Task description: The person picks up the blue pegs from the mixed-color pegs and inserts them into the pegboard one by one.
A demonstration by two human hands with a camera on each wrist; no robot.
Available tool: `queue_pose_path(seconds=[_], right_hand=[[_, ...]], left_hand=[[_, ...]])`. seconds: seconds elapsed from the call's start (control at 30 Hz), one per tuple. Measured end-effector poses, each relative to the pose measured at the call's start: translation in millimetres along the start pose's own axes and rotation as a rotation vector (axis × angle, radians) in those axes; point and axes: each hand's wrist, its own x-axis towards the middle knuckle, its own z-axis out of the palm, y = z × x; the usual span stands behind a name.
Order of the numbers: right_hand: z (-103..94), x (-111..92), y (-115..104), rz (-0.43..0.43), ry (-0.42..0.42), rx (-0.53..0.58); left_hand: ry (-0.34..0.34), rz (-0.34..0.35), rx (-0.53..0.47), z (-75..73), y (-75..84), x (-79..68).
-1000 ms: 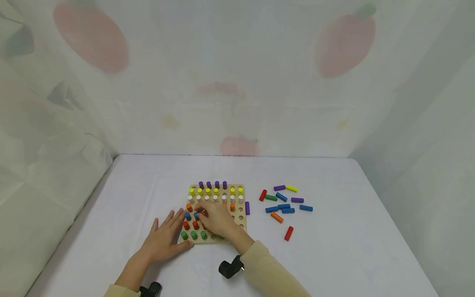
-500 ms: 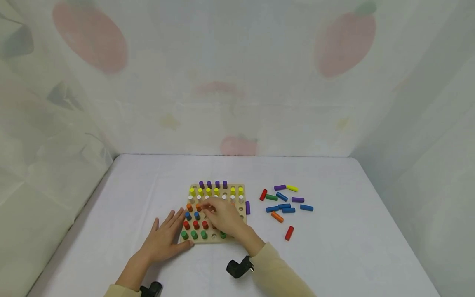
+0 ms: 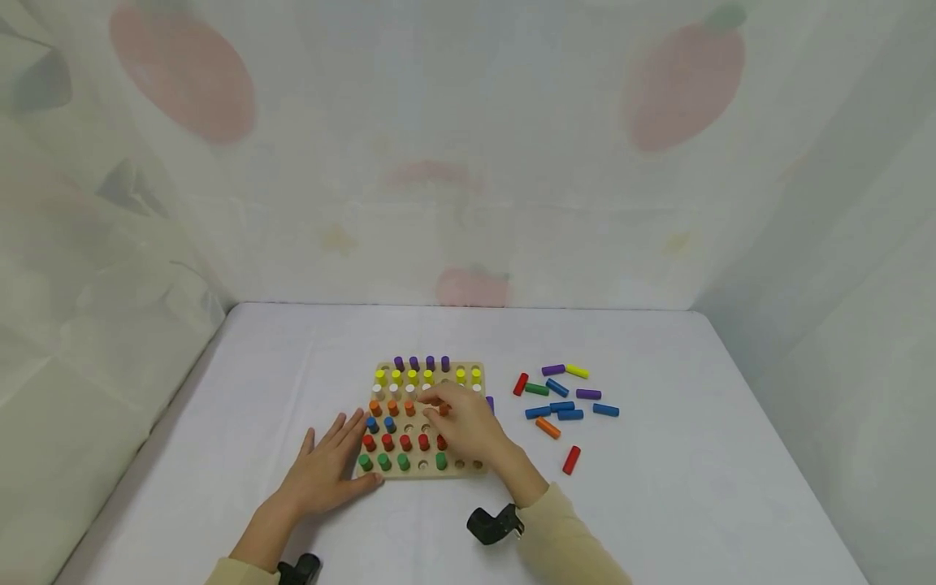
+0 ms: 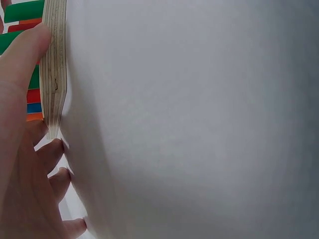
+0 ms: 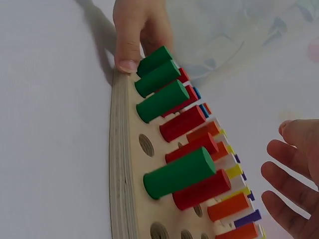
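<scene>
A wooden pegboard holds rows of coloured pegs: green, red, blue, orange, white, yellow and purple. My left hand lies at its left side, thumb on the near left corner and fingers spread along the edge. In the left wrist view the thumb presses on the board's edge. Over the middle of the board is my right hand, fingertips close to the orange row, hiding part of the right side. The right wrist view shows its fingers loosely bent, with nothing between them.
Loose pegs lie right of the board: several blue pegs, red pegs, a green peg, an orange peg, a yellow peg and purple pegs. Another purple peg touches the board's right edge.
My right hand has moved step by step to the right along the orange row, uncovering orange, red and blue pegs behind it. The left hand has stayed put.
</scene>
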Motion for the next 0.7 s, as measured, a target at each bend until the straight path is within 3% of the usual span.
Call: queue_pose_path(seconds=[0.27,0.57,0.7], right_hand=[[-13.3,-12,11,0.021,0.092,-0.023],[-27.9,-27,35,0.024,0.238,0.031],[-33.9,-34,43,0.057,0.281,-0.004]], left_hand=[[0.002,0.005,-0.007,-1.0,0.9,0.1],[0.004,0.006,-0.008,-3.3,2.5,-0.7],[0.005,0.008,-0.011,-3.5,2.8,-1.3]])
